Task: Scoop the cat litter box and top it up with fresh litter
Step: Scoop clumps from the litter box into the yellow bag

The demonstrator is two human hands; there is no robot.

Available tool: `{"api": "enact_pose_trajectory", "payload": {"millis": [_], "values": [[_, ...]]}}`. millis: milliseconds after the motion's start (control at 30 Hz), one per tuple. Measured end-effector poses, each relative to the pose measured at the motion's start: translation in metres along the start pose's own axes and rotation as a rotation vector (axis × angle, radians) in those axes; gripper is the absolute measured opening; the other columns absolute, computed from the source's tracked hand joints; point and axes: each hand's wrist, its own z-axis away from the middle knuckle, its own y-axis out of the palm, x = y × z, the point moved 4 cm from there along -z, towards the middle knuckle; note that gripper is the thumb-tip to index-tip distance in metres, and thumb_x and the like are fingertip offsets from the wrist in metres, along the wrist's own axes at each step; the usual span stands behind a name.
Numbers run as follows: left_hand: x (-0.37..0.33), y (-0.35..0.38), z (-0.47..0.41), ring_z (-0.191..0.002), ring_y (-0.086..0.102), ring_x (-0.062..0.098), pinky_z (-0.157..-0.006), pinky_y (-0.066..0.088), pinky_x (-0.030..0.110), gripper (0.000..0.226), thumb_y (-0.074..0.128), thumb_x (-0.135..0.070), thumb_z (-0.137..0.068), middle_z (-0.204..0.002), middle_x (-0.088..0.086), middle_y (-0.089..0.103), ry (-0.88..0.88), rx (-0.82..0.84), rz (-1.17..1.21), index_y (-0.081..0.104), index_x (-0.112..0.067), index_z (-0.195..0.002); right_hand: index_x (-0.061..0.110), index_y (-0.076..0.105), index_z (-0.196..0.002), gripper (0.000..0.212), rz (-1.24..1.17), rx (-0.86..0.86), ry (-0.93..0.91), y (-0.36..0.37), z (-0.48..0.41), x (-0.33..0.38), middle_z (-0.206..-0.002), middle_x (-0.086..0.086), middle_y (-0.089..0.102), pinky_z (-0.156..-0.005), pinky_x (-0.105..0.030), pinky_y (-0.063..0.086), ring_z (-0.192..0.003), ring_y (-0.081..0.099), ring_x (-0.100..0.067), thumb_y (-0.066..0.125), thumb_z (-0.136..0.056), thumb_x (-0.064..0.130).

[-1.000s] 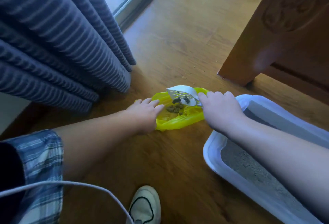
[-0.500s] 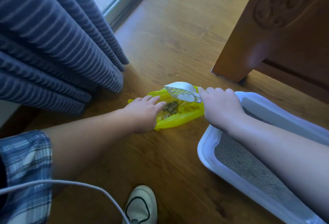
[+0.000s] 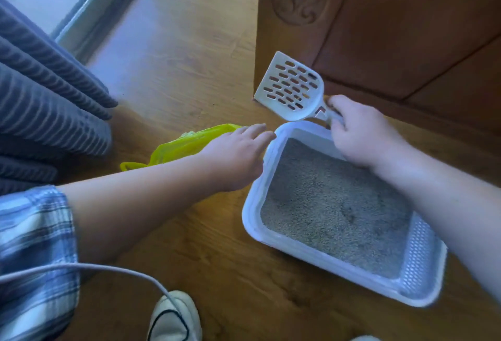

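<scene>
Curtain folds (image 3: 54,96) hang at far left. Beside them a yellow plastic bag (image 3: 184,144) lies crumpled on the wooden floor (image 3: 189,56), thin and floppy by its look. The left hand (image 3: 235,156) reaches across it, fingers straight, holding nothing, tips just beside the litter box (image 3: 250,221). The box sits on the floor, filled with grey litter, probably heavy; grasp its rim. The right hand (image 3: 363,134) curls round the handle of a slotted white scoop (image 3: 291,87), which looks stiff, light and empty, above the box's far corner.
</scene>
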Motion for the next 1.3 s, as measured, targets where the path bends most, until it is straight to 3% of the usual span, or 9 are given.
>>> {"api": "enact_pose_trajectory", "payload": {"millis": [133, 233, 400, 467, 567, 767, 933, 1100, 1300], "values": [[-0.034, 0.011, -0.027, -0.141, 0.034, 0.032, -0.107, 0.039, 0.045, 0.057, 0.048, -0.027, -0.094, -0.161, 0.011, 0.021, 0.017, -0.017, 0.032, 0.029, -0.019, -0.148, 0.026, 0.056, -0.117, 0.03, 0.038, 0.034, 0.2, -0.026, 0.035, -0.055, -0.106, -0.016, 0.067, -0.071, -0.036, 0.041, -0.095, 0.06, -0.041, 0.053, -0.088, 0.019], [-0.048, 0.028, -0.038, -0.139, 0.033, 0.038, -0.099, 0.046, 0.05, 0.058, 0.051, -0.028, -0.091, -0.161, 0.017, 0.013, 0.027, 0.004, -0.006, 0.031, -0.014, -0.144, 0.029, 0.058, -0.102, 0.019, 0.087, 0.16, 0.252, -0.042, 0.059, -0.087, -0.101, -0.008, 0.067, -0.075, -0.036, 0.045, -0.095, 0.06, -0.034, 0.057, -0.085, 0.021], [-0.057, 0.057, -0.045, -0.141, 0.016, 0.049, -0.104, 0.039, 0.057, 0.071, 0.054, -0.031, -0.083, -0.16, 0.023, -0.005, 0.013, 0.037, -0.124, 0.027, -0.012, -0.146, 0.026, 0.061, -0.098, 0.025, 0.323, 0.79, 0.306, -0.039, 0.105, -0.116, -0.082, 0.006, 0.071, -0.075, -0.033, 0.055, -0.073, 0.07, -0.015, 0.056, -0.088, 0.049], [-0.062, 0.062, -0.044, -0.141, 0.009, 0.053, -0.107, 0.036, 0.057, 0.069, 0.051, -0.03, -0.086, -0.161, 0.019, -0.009, -0.011, 0.074, -0.154, 0.025, -0.015, -0.148, 0.02, 0.064, -0.096, 0.027, 0.449, 0.9, 0.334, -0.024, 0.117, -0.121, -0.077, 0.004, 0.073, -0.071, -0.029, 0.056, -0.069, 0.071, -0.013, 0.051, -0.094, 0.045], [-0.064, 0.063, -0.043, -0.139, 0.01, 0.053, -0.099, 0.041, 0.052, 0.056, 0.051, -0.029, -0.085, -0.161, 0.016, -0.004, -0.018, 0.094, -0.213, 0.036, -0.016, -0.138, 0.021, 0.061, -0.1, 0.019, 0.631, 0.833, 0.358, 0.002, 0.122, -0.124, -0.097, 0.004, 0.068, -0.081, -0.037, 0.055, -0.089, 0.066, -0.02, 0.048, -0.096, 0.034], [-0.061, 0.069, -0.045, -0.137, 0.013, 0.056, -0.098, 0.042, 0.052, 0.048, 0.051, -0.028, -0.084, -0.158, 0.015, 0.011, -0.014, 0.098, -0.273, 0.045, -0.016, -0.13, 0.021, 0.06, -0.092, 0.015, 0.796, 0.825, 0.373, 0.027, 0.13, -0.107, -0.083, 0.009, 0.057, -0.049, -0.031, 0.033, -0.071, 0.052, -0.014, 0.05, -0.089, 0.01], [-0.057, 0.072, -0.047, -0.135, 0.014, 0.058, -0.105, 0.037, 0.058, 0.049, 0.05, -0.028, -0.083, -0.157, 0.016, 0.017, 0.021, 0.07, -0.269, 0.047, -0.014, -0.129, 0.022, 0.063, -0.096, 0.022, 0.891, 0.845, 0.381, 0.048, 0.128, -0.114, -0.089, 0.011, 0.061, -0.049, -0.03, 0.033, -0.076, 0.056, -0.013, 0.048, -0.088, 0.009], [-0.055, 0.075, -0.049, -0.133, 0.015, 0.059, -0.106, 0.034, 0.061, 0.048, 0.05, -0.027, -0.082, -0.157, 0.017, 0.018, 0.04, 0.059, -0.262, 0.046, -0.013, -0.127, 0.025, 0.064, -0.097, 0.025, 0.883, 0.794, 0.397, 0.05, 0.126, -0.124, -0.084, 0.012, 0.059, -0.045, -0.029, 0.027, -0.063, 0.046, -0.012, 0.049, -0.086, 0.007], [-0.052, 0.078, -0.052, -0.128, 0.023, 0.061, -0.105, 0.033, 0.063, 0.046, 0.049, -0.027, -0.078, -0.153, 0.019, 0.024, 0.062, 0.035, -0.264, 0.047, -0.011, -0.121, 0.021, 0.062, -0.096, 0.011, 0.809, 0.745, 0.263, 0.055, 0.115, -0.131, -0.081, 0.008, 0.058, -0.045, -0.029, 0.03, -0.071, 0.055, -0.017, 0.053, -0.093, 0.016]]}}
